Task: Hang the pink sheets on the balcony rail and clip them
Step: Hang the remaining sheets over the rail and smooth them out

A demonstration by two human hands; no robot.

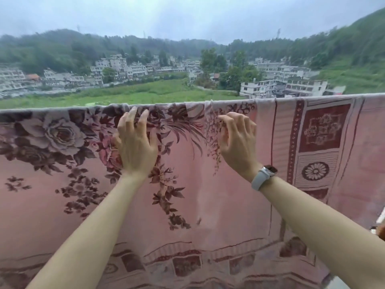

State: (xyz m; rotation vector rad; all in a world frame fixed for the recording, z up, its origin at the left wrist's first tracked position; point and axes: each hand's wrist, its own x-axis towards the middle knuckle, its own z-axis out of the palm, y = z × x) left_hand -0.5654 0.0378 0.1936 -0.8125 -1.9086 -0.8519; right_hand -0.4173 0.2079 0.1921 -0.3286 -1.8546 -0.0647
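Observation:
A pink sheet with dark red roses point(62, 195) hangs over the balcony rail, which lies hidden under its top fold. My left hand point(136, 142) lies on the sheet just below the top edge, fingers spread and fairly straight, pressing the cloth. A little to its right, my right hand point(235, 140) has its fingers curled and pinches a vertical fold of the same sheet. A second pink sheet with dark red squares and a wheel motif point(325, 142) hangs beside it on the right, overlapping its edge. No clips are in view.
Beyond the rail there is open air, with a green field, white buildings and wooded hills far below. A grey watch point(263, 177) sits on my right wrist. A bit of white balcony structure point(381, 217) shows at the right edge.

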